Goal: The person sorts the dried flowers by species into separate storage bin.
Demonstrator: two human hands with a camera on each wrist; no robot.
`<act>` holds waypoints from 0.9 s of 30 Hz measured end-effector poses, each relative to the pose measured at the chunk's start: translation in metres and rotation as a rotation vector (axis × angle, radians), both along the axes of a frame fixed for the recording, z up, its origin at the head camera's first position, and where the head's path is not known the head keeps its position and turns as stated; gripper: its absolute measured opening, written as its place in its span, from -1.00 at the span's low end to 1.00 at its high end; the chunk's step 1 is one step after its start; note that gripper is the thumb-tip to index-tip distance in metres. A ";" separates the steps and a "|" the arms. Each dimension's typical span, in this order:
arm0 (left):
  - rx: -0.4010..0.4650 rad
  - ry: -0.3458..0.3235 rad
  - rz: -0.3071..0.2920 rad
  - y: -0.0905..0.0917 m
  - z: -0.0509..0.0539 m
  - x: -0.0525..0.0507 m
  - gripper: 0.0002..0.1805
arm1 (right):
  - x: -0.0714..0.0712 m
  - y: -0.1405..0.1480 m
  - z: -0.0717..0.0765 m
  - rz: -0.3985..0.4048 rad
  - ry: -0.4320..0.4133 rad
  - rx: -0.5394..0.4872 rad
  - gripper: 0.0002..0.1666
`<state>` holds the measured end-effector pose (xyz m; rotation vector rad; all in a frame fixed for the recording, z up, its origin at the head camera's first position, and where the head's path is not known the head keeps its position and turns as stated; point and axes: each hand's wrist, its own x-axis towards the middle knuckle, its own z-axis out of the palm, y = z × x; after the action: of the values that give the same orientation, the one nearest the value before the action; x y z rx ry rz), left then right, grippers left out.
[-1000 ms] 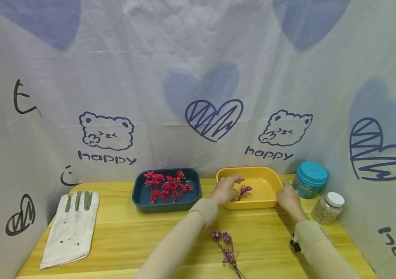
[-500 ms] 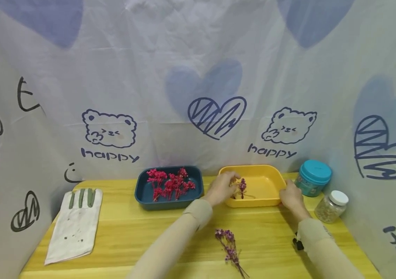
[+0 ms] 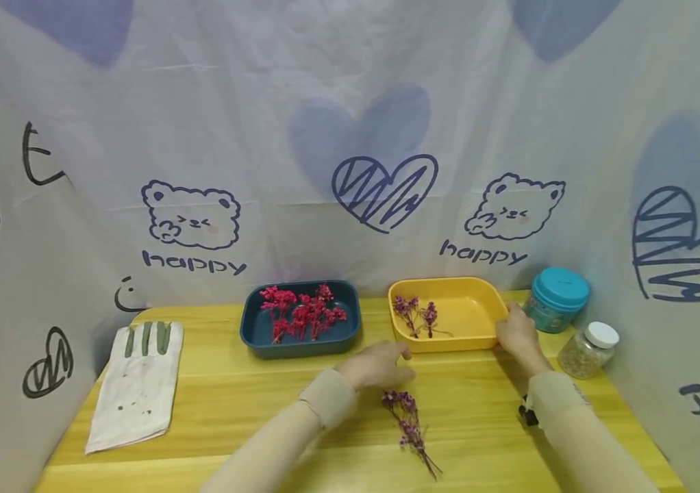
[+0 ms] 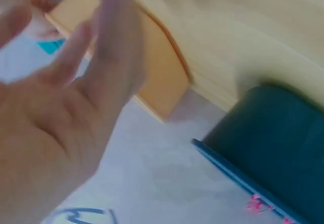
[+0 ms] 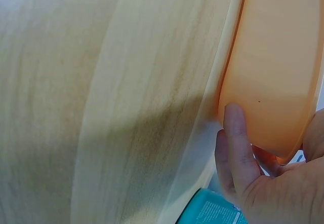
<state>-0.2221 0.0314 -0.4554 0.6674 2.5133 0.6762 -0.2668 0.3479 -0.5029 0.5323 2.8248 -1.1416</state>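
Observation:
My left hand [image 3: 377, 365] hovers over the table in front of the yellow tray [image 3: 467, 316], its fingers loosely extended and holding nothing. Just below its fingertips, a dried purple flower sprig [image 3: 409, 421] lies on the wood. Two small purple sprigs [image 3: 407, 310] sit at the left end of the yellow tray. My right hand [image 3: 518, 337] grips that tray by its right end; in the right wrist view the fingers [image 5: 238, 148] press the outer wall, with the thumb at the rim. The left wrist view shows the left palm [image 4: 55, 143] near the tray's side.
A dark blue tray [image 3: 301, 350] with red flower sprigs [image 3: 303, 315] stands left of the yellow one. A teal-lidded tub [image 3: 558, 301] and a white-capped jar [image 3: 588, 350] stand close to the right hand. A white glove [image 3: 134, 397] lies far left.
My left hand has let go of a purple sprig in the yellow tray and drawn back out toward the sprig on the table. The right hand has stayed at the tray's right end.

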 end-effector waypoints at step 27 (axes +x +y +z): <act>-0.287 0.186 -0.017 0.022 -0.030 0.052 -0.43 | 0.000 0.000 -0.001 -0.008 -0.004 -0.013 -0.33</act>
<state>-0.1701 0.0537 -0.4856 0.6709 2.6976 0.2465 -0.2669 0.3484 -0.5042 0.5447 2.8125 -1.1582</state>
